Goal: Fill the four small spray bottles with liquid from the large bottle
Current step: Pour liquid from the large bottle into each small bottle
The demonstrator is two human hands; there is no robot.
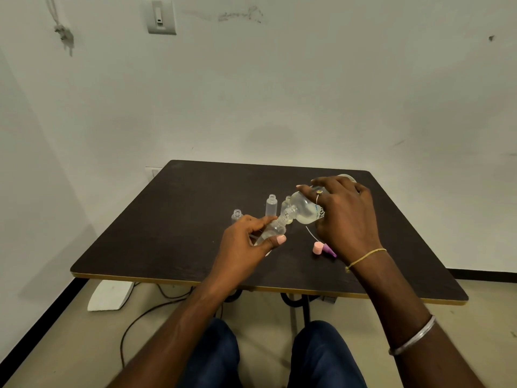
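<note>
My right hand [345,214] grips the large clear bottle [303,210], tipped down to the left so its neck meets the mouth of a small clear spray bottle [272,229]. That small bottle is tilted and held in my left hand [246,245]. Liquid shows in both bottles. Three more small bottles stand upright and uncapped behind: one at the left [237,215], one in the middle [272,204], and one [286,203] partly hidden by the large bottle.
A pink spray cap [318,248] and a purple cap [329,251] lie on the dark table [167,219] near my right wrist, with a thin white dip tube [310,232] beside them. Cables run on the floor under the table.
</note>
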